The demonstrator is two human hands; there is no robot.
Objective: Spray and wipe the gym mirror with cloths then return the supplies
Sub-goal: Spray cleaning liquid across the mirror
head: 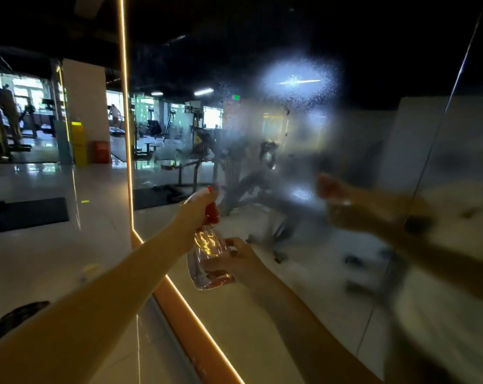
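Observation:
A clear plastic spray bottle [207, 256] with a red trigger head is raised in front of the gym mirror [331, 139]. My left hand [197, 212] grips the red head and neck from above. My right hand [236, 259] curls round the lower body of the bottle from the right. Fine spray mist covers the mirror's middle and upper part, blurring the reflection of my arms and the bottle. No cloth is in view.
A glowing orange light strip [125, 112] frames the mirror's left and lower edge. A white pillar [84, 106], yellow and red boxes and gym machines stand at the left. Glossy pale floor lies below, with a dark mat [24, 214] on the left.

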